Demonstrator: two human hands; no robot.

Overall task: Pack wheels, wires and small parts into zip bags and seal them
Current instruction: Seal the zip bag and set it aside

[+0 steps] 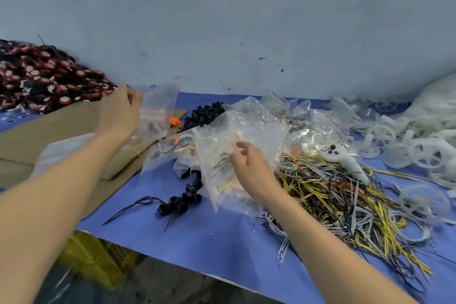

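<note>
My left hand holds a filled clear zip bag up above the cardboard, blurred by motion. My right hand hovers with loosely curled fingers over a heap of clear zip bags in the middle of the blue table; it grips nothing. A tangle of yellow, grey and black wires lies to the right of that hand. White plastic wheels are piled at the far right. Small black parts lie loose in front of the bags, and more black parts are heaped behind them.
A flat sheet of cardboard covers the table's left side. Behind it is a big pile of red-and-black wheels. A white controller rests on the wires. A yellow crate stands below the table's front edge. A wall rises right behind the table.
</note>
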